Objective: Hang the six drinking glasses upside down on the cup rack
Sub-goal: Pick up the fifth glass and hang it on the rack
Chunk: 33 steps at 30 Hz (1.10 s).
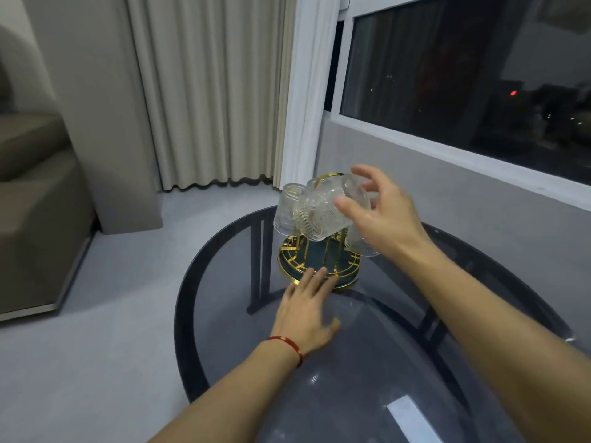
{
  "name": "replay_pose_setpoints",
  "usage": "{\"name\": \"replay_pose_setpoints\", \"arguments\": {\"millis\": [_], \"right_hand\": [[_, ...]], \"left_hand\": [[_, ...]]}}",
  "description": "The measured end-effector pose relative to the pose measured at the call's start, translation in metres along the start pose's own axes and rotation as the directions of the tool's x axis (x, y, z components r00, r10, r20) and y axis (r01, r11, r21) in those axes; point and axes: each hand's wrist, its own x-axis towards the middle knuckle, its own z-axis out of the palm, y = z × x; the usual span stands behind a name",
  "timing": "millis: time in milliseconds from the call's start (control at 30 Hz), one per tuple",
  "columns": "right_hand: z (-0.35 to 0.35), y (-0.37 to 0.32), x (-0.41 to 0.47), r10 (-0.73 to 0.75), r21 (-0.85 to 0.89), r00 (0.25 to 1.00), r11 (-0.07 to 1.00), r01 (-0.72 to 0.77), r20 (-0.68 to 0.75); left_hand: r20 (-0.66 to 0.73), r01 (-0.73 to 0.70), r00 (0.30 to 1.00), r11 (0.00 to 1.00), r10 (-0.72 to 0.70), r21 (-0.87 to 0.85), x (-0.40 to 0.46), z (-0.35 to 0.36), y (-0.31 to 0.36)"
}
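Observation:
A gold wire cup rack (299, 265) with a dark round base stands on the far part of a smoked-glass table (367, 362). My right hand (380, 215) grips a clear ribbed glass (323, 212), tilted with its mouth down and to the left, over the front of the rack. Another glass (287, 207) hangs upside down on the rack's left side. A third glass (359, 244) hangs on the right, partly hidden by my right wrist. My left hand (307, 308) lies flat on the table with fingers spread, its fingertips touching the rack's base.
The table's dark frame shows through the glass top. A grey sofa (35, 199) stands at the left. Curtains (208, 91) hang behind the table and a dark window (463, 68) runs along the wall at the right. Pale floor lies to the left.

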Motion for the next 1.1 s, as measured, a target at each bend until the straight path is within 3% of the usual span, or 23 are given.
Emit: {"name": "replay_pose_setpoints", "arguments": {"millis": [100,300,800,967,1100], "right_hand": [[0.019,-0.014,0.031,-0.046,-0.142,0.999,0.989,0.049,0.027],[0.048,-0.009,0.058,-0.021,-0.318,0.994,0.947,0.055,0.111],[0.089,0.02,0.053,0.024,-0.473,0.974,0.877,0.088,0.225],[0.081,0.021,0.037,-0.036,-0.477,0.973,0.867,0.145,0.23],[0.049,0.027,0.005,-0.143,-0.396,0.979,0.898,0.189,0.143]], "left_hand": [[0.022,-0.032,0.999,0.996,0.031,0.084,0.0,0.009,0.0],[0.011,-0.008,1.0,0.996,0.007,0.087,0.0,0.014,-0.001],[-0.006,-0.011,1.0,0.996,0.011,0.087,-0.002,0.01,0.002],[-0.12,-0.063,0.991,0.998,0.06,-0.019,-0.002,-0.002,0.017],[-0.182,-0.129,0.979,0.974,0.095,-0.186,0.002,-0.006,0.041]]}}
